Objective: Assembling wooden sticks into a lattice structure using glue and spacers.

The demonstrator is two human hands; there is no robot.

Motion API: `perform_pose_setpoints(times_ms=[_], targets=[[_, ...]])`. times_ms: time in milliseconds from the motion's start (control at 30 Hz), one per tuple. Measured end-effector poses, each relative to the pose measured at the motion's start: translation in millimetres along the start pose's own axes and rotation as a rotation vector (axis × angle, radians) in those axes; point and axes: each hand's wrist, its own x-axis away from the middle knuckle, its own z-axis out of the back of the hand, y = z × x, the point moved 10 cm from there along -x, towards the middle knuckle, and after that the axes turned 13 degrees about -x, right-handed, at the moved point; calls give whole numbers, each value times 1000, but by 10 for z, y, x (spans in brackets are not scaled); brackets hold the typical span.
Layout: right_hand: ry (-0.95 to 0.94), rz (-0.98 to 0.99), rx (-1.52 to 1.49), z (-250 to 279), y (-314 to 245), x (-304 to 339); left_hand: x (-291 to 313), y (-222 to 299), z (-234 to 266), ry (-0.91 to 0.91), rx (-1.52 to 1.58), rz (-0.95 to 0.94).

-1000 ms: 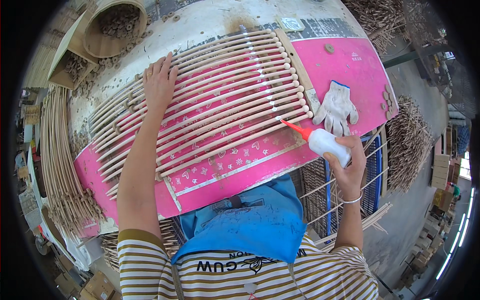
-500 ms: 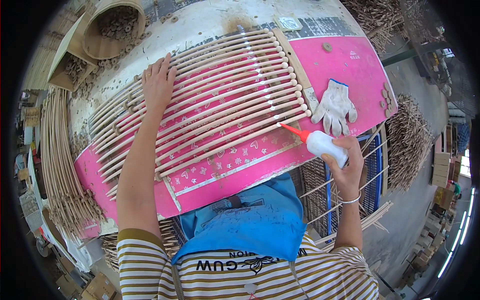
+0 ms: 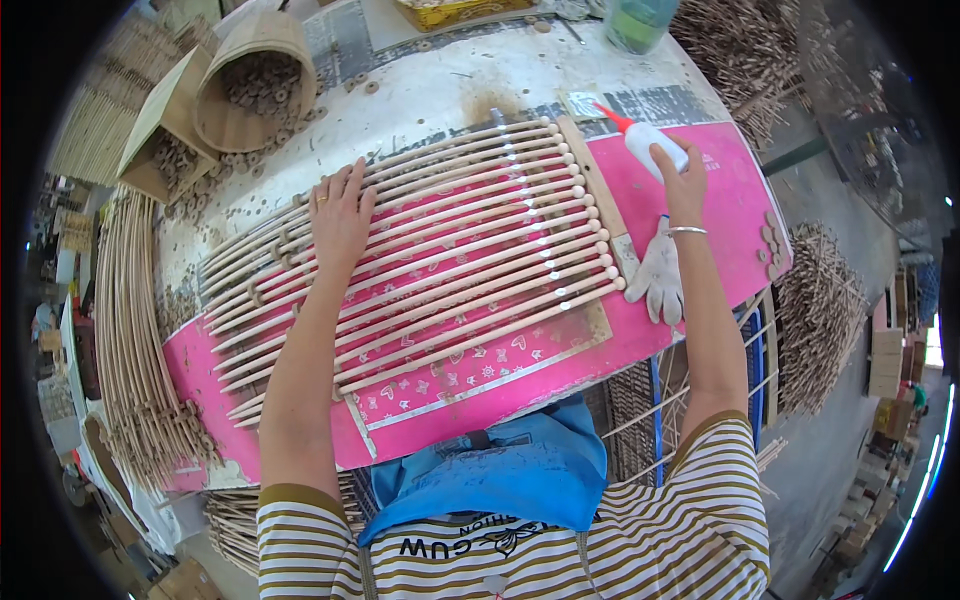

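Grips a red-tipped, white plastic bottle (image 3: 650, 147) in the right hand (image 3: 682, 180), over a flat pink sheet (image 3: 728, 235). Rests the left hand (image 3: 342, 222), loose and flat, on long, pale, round-ended wooden sticks (image 3: 480, 336).

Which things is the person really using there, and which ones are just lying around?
In use:
- white bottle with a red tip, in the right hand
- wooden rods, under the left hand
- wooden strip beside their round ends

Seemingly just lying about:
- pale glove
- loose rings at far right
- greenish container
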Motion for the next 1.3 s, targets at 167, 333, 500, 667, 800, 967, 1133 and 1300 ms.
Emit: perform_pose_setpoints(times_ms=[167, 333, 500, 667, 800, 967, 1133, 1300], targets=[[-120, -27, 281, -324, 216, -53, 19, -80, -35, -6, -7, 20], [-89, 118, 216, -9, -107, 279, -51, -135, -45, -121, -28, 24], [-224, 151, 537, 519, -489, 1201, -184, -266, -86, -183, 12, 6], [-240, 263, 765, 630, -387, 1557, -205, -363, -172, -227, 51, 2], [-297, 104, 507, 844, -161, 1358, 18, -540, 204, -85, 223, -1], [-308, 232, 491, 1253, -329, 1122, 1015, -947, 1355, 15, 543, 70], [-277, 429, 603, 1301, -599, 1110, 2039, -1124, 1685, -31, 448, 155], [-491, 84, 116, -37, -831, 1893, 2714, -926, 1789, -69, 238, 97]])
